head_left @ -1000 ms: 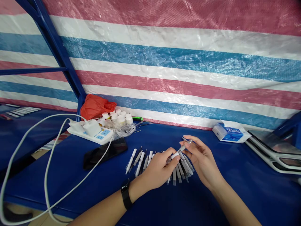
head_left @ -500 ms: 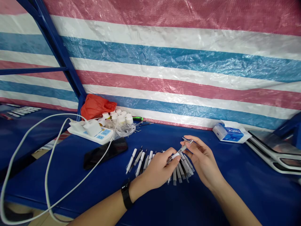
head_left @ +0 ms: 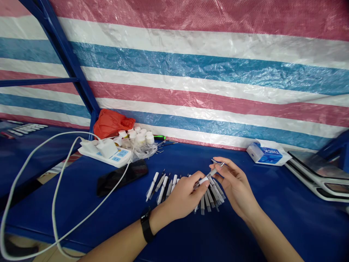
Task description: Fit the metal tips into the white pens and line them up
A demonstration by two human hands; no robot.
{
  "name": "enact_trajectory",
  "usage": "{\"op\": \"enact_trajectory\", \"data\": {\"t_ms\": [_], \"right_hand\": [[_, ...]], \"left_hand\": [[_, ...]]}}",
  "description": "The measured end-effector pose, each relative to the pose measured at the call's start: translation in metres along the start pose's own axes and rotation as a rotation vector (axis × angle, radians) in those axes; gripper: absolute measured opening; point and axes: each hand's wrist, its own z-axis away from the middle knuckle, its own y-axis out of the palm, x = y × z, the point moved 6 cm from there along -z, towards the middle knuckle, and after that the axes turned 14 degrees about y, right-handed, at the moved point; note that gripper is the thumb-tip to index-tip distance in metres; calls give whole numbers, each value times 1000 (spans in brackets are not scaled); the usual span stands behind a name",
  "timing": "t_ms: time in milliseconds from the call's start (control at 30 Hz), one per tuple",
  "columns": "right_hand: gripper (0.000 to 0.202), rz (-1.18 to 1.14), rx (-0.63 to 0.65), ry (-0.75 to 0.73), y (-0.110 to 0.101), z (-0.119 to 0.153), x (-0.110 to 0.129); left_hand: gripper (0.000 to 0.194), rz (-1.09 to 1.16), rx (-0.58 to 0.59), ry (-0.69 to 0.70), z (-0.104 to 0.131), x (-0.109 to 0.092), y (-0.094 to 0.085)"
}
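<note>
My left hand [head_left: 184, 196] is closed round the white-and-grey barrel of a pen [head_left: 211, 174], which slants up to the right with its metal end at my right fingers. My right hand [head_left: 236, 185] pinches the pen's upper part between thumb and fingers; a thin grey piece shows between its fingertips. Below and beside both hands, several grey and white pens [head_left: 163, 189] lie in a row on the blue table [head_left: 109, 222], some in clear wrapping. My left hand hides the middle of the row.
A black phone [head_left: 122, 177], a white power strip [head_left: 120, 157] with looping cables, white-capped bottles [head_left: 141, 139] and a red bag [head_left: 111, 123] stand left. A blue-white box [head_left: 268, 153] and stacked grey devices [head_left: 321, 178] lie right. A striped sheet [head_left: 204, 94] hangs behind.
</note>
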Motion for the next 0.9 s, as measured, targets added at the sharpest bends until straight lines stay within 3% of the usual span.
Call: {"op": "enact_trajectory", "data": {"t_ms": [167,367,467,700,900], "right_hand": [[38,5,7,1,0,1,0],[34,153,76,-33,8,9,4],[33,165,122,-36,12,12,5],[39,93,109,-8,11,11,5],[43,106,38,42,11,7,-1]], "left_hand": [[26,-20,20,4,0,2,1],[16,-241,172,109,2,-6,7],[16,-212,207,119,2,-5,9],[19,-141,169,72,1,2,10],[19,-103,30,37,0,-1,0]]}}
